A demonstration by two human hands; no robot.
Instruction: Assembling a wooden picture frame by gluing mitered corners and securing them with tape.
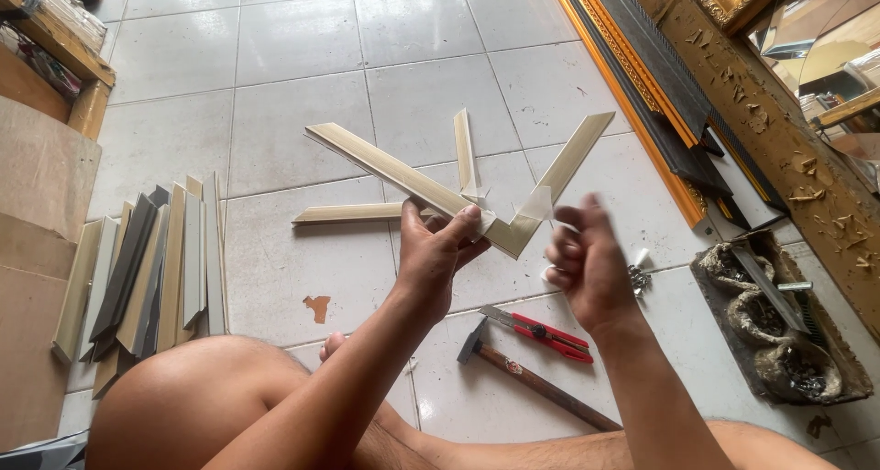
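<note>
My left hand (438, 250) grips a V-shaped corner of two beige frame mouldings (431, 191) near their joint, holding it up over the tiled floor. A strip of pale tape (536, 202) hangs at the joint. My right hand (587, 259) is blurred just right of the joint, fingers curled close to the tape; whether it pinches anything is unclear. Two more beige moulding pieces (353, 213) lie on the floor behind the raised corner.
A hammer (536, 378) and red-handled pliers (541, 331) lie on the tiles by my knees. Several cut mouldings (151, 278) are stacked at left beside cardboard (37, 250). A dirty tray (779, 328) sits at right, long frame lengths (642, 76) beyond it.
</note>
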